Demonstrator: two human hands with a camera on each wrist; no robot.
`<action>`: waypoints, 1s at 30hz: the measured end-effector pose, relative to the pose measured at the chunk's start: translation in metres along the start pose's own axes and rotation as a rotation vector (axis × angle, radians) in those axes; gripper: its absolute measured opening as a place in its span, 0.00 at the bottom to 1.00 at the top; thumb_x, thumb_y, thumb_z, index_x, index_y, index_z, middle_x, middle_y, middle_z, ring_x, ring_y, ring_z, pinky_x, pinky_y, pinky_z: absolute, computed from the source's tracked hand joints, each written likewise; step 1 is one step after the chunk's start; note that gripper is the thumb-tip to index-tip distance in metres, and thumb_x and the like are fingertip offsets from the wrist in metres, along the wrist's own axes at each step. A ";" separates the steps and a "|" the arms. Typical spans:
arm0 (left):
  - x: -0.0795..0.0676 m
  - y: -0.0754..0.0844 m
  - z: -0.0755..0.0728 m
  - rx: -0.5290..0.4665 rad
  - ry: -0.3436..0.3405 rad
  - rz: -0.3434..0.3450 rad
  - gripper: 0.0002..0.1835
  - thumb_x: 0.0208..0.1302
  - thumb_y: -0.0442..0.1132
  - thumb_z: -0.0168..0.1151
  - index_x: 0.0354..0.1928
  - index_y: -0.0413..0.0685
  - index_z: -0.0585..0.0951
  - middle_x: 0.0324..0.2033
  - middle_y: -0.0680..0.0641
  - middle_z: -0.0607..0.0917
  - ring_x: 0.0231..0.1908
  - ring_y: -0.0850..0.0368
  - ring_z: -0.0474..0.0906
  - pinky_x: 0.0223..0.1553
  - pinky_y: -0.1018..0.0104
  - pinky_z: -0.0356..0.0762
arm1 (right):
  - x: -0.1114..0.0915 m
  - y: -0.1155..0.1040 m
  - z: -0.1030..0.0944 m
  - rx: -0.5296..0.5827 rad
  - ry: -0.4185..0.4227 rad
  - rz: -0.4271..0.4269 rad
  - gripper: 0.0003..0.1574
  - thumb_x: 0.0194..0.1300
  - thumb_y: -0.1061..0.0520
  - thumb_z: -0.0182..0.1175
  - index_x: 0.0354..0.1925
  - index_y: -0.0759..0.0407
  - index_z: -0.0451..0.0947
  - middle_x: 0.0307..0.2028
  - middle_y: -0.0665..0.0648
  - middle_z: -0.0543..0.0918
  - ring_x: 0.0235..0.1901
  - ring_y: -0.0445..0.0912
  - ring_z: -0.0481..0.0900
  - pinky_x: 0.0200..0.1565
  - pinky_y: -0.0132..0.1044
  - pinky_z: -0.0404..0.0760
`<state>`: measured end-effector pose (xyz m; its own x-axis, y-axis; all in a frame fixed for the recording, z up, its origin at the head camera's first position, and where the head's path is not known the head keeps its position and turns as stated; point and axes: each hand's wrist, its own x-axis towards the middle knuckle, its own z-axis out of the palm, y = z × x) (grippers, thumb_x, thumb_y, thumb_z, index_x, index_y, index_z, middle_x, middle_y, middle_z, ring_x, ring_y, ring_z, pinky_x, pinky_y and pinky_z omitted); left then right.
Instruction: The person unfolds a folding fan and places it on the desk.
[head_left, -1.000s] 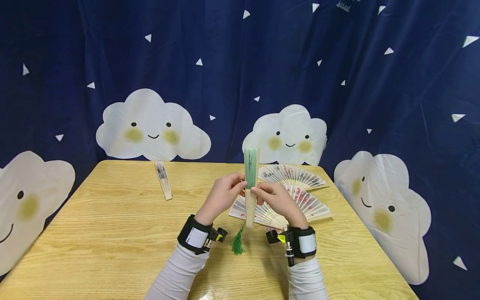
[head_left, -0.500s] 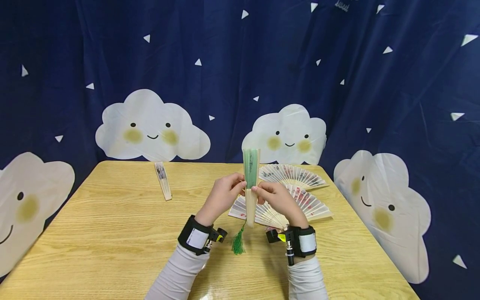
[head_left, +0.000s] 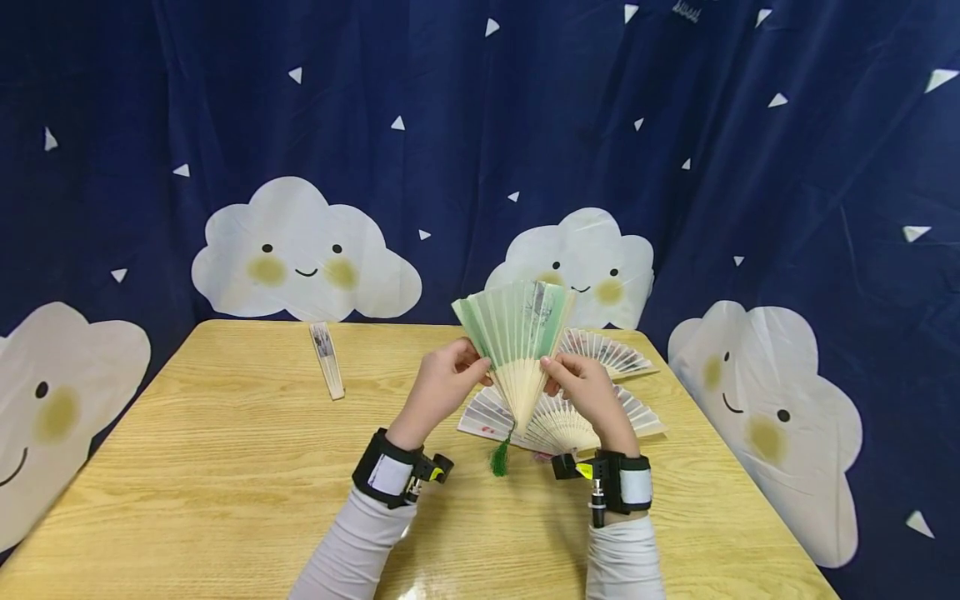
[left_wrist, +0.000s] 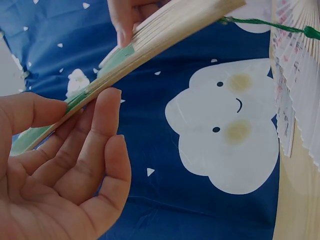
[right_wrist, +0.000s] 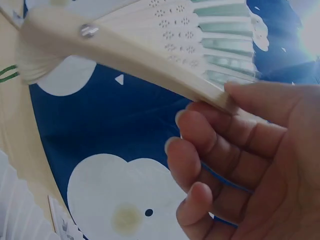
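A green folding fan (head_left: 517, 325) with pale wooden ribs is held up over the table, partly spread, its pivot end down. My left hand (head_left: 447, 379) pinches its left outer rib between thumb and fingers. Its right outer rib is pinched by my right hand (head_left: 588, 392). From the pivot hangs a green tassel (head_left: 500, 458). The right wrist view shows the metal pivot pin and punched flower holes in the ribs (right_wrist: 175, 37). Behind the green fan, two spread fans lie on the table: a nearer white one (head_left: 637, 417) and a farther one (head_left: 611, 354), both partly hidden.
A folded white fan (head_left: 327, 360) lies at the back left of the wooden table (head_left: 225, 467). A dark blue curtain (head_left: 450, 100) with cloud shapes hangs just behind the table and along both sides.
The green fan has gone from nearly folded to partly spread. My right hand has moved right with its outer rib, while my left hand has barely moved. The tassel has shifted right and up.
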<state>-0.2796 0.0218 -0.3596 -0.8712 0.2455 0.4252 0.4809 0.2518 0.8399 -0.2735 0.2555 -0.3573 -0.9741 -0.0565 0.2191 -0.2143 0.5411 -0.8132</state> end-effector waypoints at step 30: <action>0.003 -0.013 -0.046 -0.298 -0.031 -0.251 0.15 0.65 0.37 0.63 0.50 0.36 0.79 0.33 0.45 0.86 0.32 0.61 0.84 0.44 0.64 0.84 | -0.023 0.043 -0.069 0.973 0.400 0.158 0.14 0.68 0.58 0.59 0.24 0.55 0.80 0.22 0.49 0.84 0.23 0.40 0.82 0.28 0.29 0.81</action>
<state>-0.2929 -0.0235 -0.3534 -0.9524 0.2403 0.1877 0.1994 0.0253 0.9796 -0.2558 0.3380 -0.3601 -0.9390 0.3315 0.0911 -0.2259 -0.3953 -0.8903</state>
